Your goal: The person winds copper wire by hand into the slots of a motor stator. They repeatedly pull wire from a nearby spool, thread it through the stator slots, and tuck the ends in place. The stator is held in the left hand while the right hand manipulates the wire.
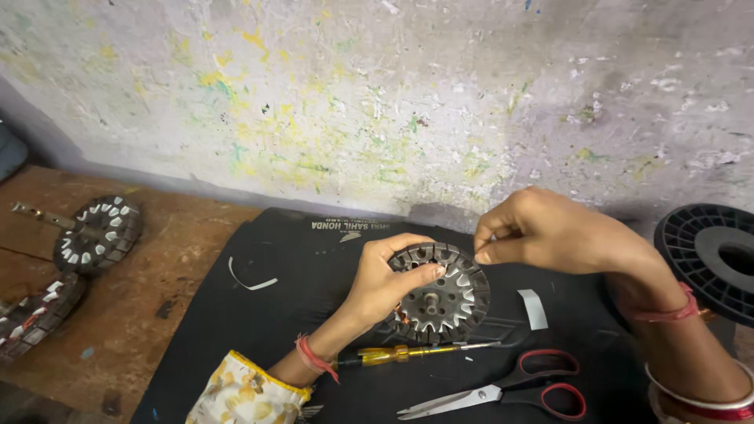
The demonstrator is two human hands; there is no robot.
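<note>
My left hand [381, 284] grips a round dark metal stator core [449, 297] with slotted teeth and a centre hub, holding it tilted above a black mat [236, 330]. My thumb presses on its upper rim. My right hand [542, 232] hovers just above the core's top edge, thumb and forefinger pinched together on something too small to make out, perhaps a thin strip or wire. White insulation pieces sit in some of the core's slots.
A yellow-handled screwdriver [393, 356] and red-handled scissors [510, 389] lie on the mat below the core. White paper strips [535, 308] lie nearby. Two more stator cores [98, 233] rest on the wooden bench at left. A black plastic spool [711, 259] stands at right, before a paint-flecked wall.
</note>
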